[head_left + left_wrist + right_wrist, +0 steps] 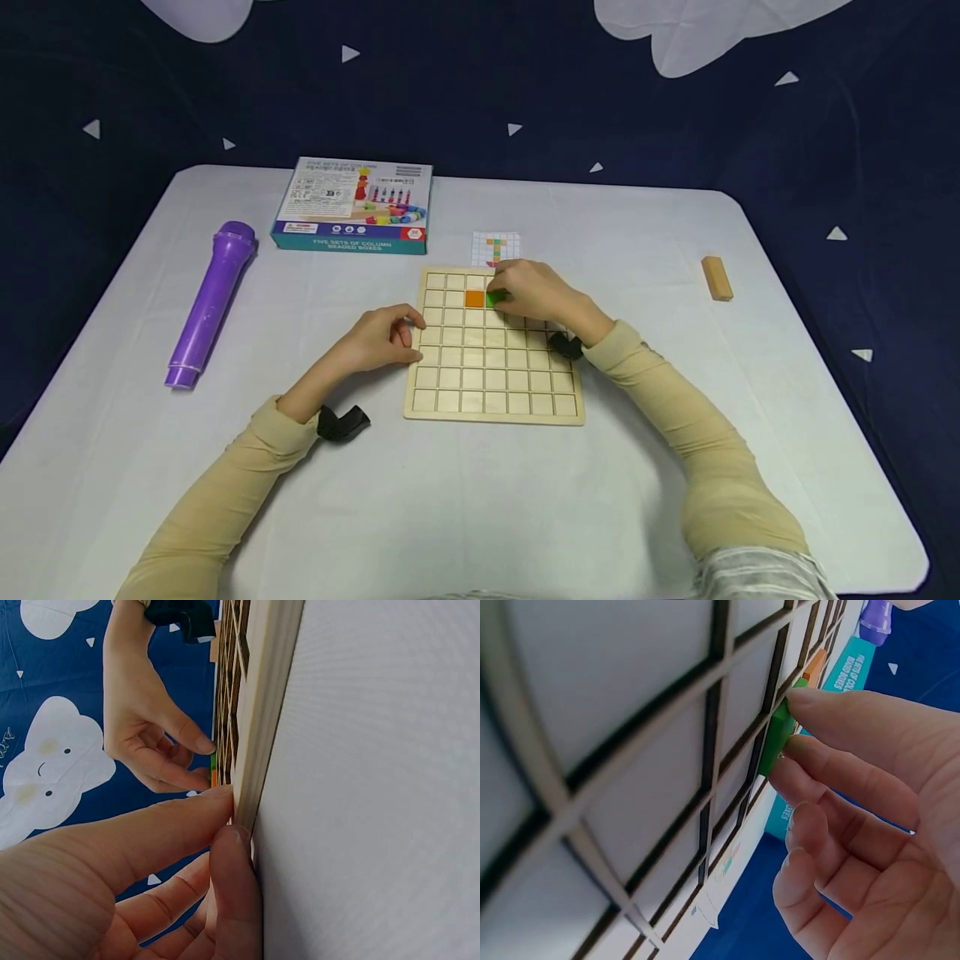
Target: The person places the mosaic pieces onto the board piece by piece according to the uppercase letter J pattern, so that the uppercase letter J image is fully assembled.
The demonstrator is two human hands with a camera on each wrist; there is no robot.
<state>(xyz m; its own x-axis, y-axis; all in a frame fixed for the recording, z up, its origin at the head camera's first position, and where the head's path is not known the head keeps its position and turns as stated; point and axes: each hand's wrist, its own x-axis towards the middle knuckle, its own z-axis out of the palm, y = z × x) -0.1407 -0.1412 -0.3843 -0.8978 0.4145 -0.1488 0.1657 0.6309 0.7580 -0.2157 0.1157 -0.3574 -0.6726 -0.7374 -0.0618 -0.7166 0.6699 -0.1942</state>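
Note:
A pale wooden grid board [483, 407] lies on the table in front of the person. The right hand [536, 292] reaches over its upper part and pinches a green tile [777, 739] between thumb and fingers, low over the grid. Right beside that tile, an orange tile [475, 298] sits in a square of the second row. At the board's left edge, the left hand [375, 337] touches the rim with thumb and index fingertips set apart along it; its other fingers are bent. In the left wrist view these fingertips [217, 796] rest at the board's rim.
Just beyond the board lies a small card [483, 242] with a coloured grid pattern, partly behind the right hand. A bead-toy box [352, 208] stands at the back left. To the left lies a purple tube [210, 308]; a wooden block [717, 278] is at the far right.

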